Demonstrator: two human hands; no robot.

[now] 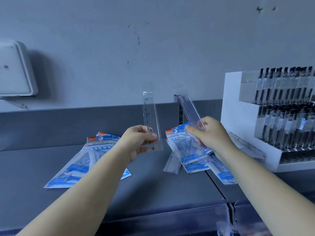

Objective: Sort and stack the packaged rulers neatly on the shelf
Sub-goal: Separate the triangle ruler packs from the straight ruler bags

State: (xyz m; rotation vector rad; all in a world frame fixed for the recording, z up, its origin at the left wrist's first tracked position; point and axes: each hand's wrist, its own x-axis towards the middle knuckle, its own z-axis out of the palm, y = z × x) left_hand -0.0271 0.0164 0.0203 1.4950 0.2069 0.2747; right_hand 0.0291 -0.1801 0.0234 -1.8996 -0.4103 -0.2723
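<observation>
Above a dark grey shelf, the left hand pinches an upright clear sleeved ruler; the right hand grips another (tilted). Slick sleeves could slip from such light pinches, scattering blue geometry packs below.

Dim, cold bluish light covers the scene. The white wall box at far left throws a soft shadow rightward. Wide-angle bending curves the shelf edges; the near right corner blurs.
</observation>
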